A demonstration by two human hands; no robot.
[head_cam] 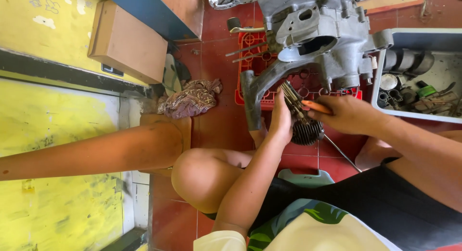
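Finned cylinder (306,131), dark metal: braced by your left hand (280,120), palm flat against its side, fingers extended. Your right hand (349,114), just beside, is closed around an orange-handled tool (316,107) laid across the cylinder top. Directly beyond both hands: grey engine casing (317,37) over a red crate (269,73). Right of your right hand: white parts tray (385,68). Left of your left hand: crumpled rag (190,99), cardboard box (127,42).
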